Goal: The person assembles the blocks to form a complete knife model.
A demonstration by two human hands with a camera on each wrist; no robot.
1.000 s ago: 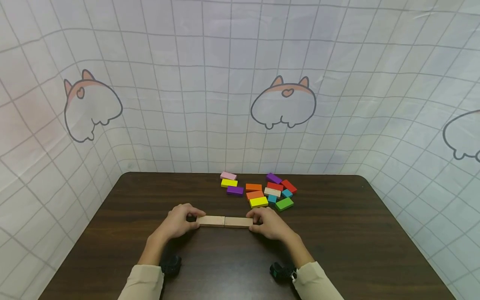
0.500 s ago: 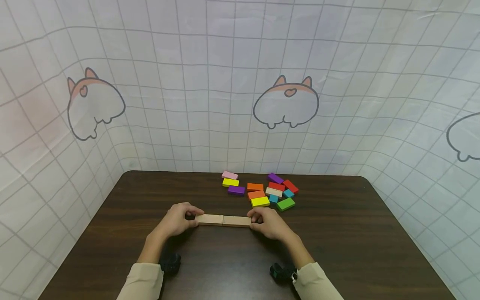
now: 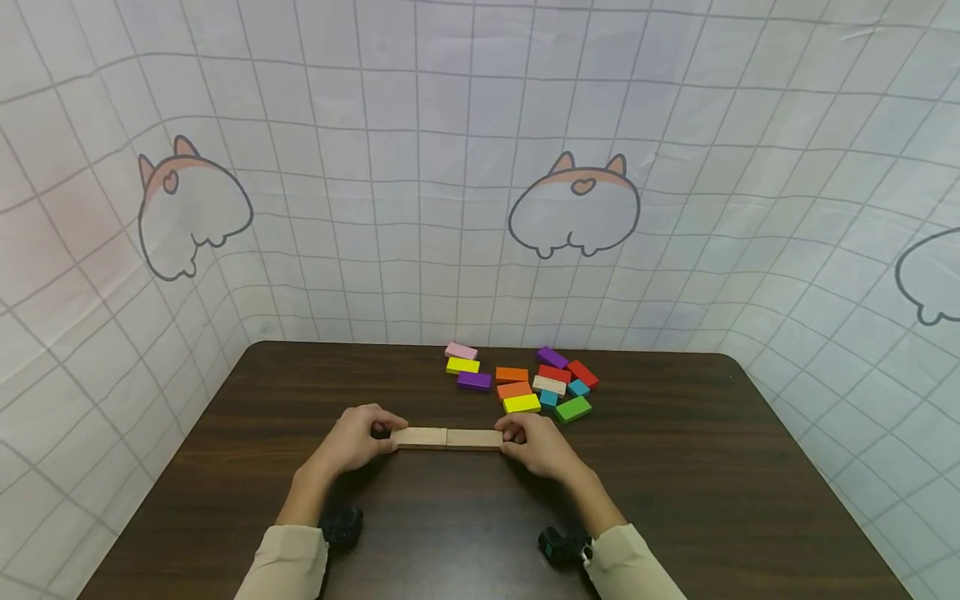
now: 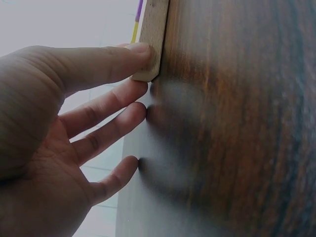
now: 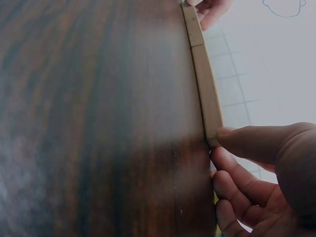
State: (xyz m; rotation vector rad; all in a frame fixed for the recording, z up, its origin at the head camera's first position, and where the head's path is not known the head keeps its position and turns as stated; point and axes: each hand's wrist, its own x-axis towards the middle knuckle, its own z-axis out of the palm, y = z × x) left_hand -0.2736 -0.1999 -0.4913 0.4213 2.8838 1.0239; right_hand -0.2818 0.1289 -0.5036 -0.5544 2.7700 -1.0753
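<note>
Two plain wooden blocks lie end to end on the dark table [image 3: 450, 517], forming one straight bar with a thin seam between them. My left hand [image 3: 358, 439] pinches the outer end of the left wooden block [image 3: 421, 437] between thumb and fingers; in the left wrist view the thumb [image 4: 118, 61] presses its side and the other fingertips touch the table. At the opposite end, my right hand [image 3: 542, 447] pinches the right wooden block [image 3: 475, 439]. The right wrist view shows that block [image 5: 207, 91] with the right thumb [image 5: 256, 143] on its near end.
Behind the bar lie several coloured blocks, among them a yellow block [image 3: 522, 404], a green block [image 3: 573, 409], a purple block [image 3: 474, 382] and a pink block [image 3: 461, 351]. A gridded white curtain [image 3: 420, 192] rises behind the table.
The right block has straightened slightly, so the two blocks line up more evenly at the seam. Both hands keep their hold, and the head view has shifted a little.
</note>
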